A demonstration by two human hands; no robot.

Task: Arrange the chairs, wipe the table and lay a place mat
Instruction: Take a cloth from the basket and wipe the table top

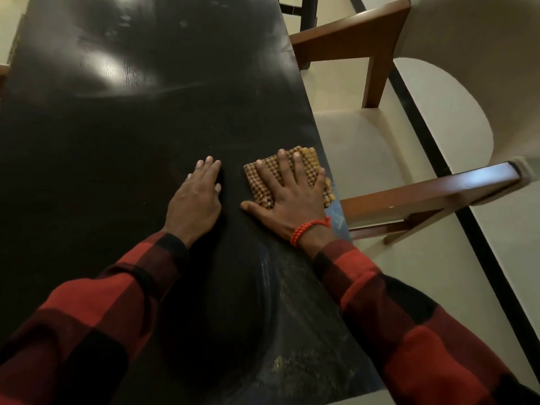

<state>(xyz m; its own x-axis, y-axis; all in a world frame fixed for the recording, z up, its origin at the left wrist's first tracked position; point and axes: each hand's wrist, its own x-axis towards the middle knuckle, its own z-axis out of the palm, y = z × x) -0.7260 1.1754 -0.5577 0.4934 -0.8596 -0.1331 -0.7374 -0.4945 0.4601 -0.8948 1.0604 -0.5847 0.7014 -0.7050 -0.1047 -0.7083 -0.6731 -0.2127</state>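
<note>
Two sleeves (pixel 87 311) in red and black checks come up from the bottom, one on each arm, and they are the closest things to see. They reach out over a dark, shiny table (pixel 111 135). The left hand (pixel 195 200) lies flat on the table top, a little way in from the right edge. Its fingers are straight and close together, and it holds nothing. The right hand (pixel 287 197) lies just beside it, nearer the right edge. This hand presses down flat on a folded cloth (pixel 263 176), with its fingers spread wide over it. The fingers are not curled round the cloth; they just push on top of it. The thumb sticks out to the left and touches the bare table. The cloth is yellow-brown with a bumpy square pattern, like a waffle. It sits right by the right edge of the table, about halfway along it. A red string band (pixel 306 229) goes round the right wrist. The table top near the person looks dull and streaky, with pale scratchy marks by the right edge. Farther away it shines with a soft white glow. Next to the right edge stands a chair (pixel 380 147) with a pale seat, a pale round back and brown wooden arms. Its seat sits close to the table edge. The floor (pixel 502 258) beside it is pale with dark stripes.
</note>
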